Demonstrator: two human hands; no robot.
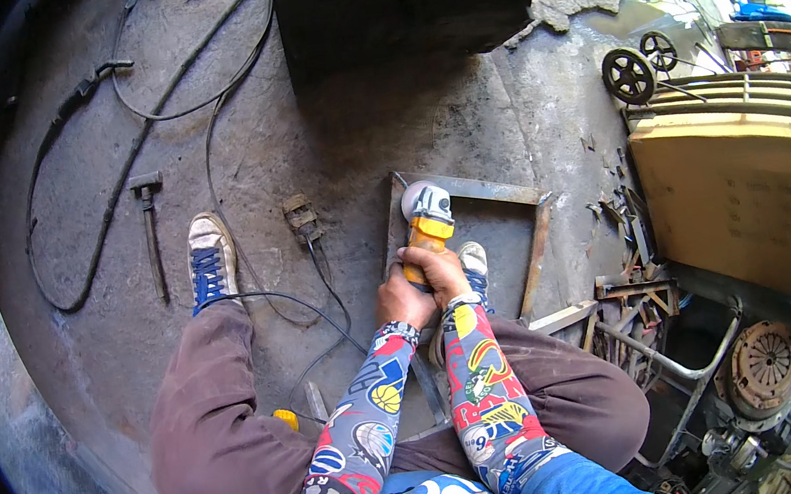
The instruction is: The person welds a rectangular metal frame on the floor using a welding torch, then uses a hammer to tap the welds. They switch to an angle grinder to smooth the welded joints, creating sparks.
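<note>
A yellow and silver angle grinder (430, 221) is gripped by both my hands, its pale disc (416, 197) at the upper left corner of a rectangular metal frame (487, 188) on the floor. Whether the disc touches the metal I cannot tell. My left hand (403, 301) is closed round the rear of the grinder's body. Just above and to its right, my right hand (439, 271) wraps the yellow body. My right shoe (473, 259) shows inside the frame, partly hidden by my arm.
A hammer (152, 232) and a cable with a handle piece (71, 99) lie at the left. Near my left shoe (210, 258) sits a socket box (301, 219) with cords. A dark panel (378, 22) stands ahead. Metal scraps (623, 209), a cardboard box (736, 205) and a rusty clutch plate (766, 367) fill the right.
</note>
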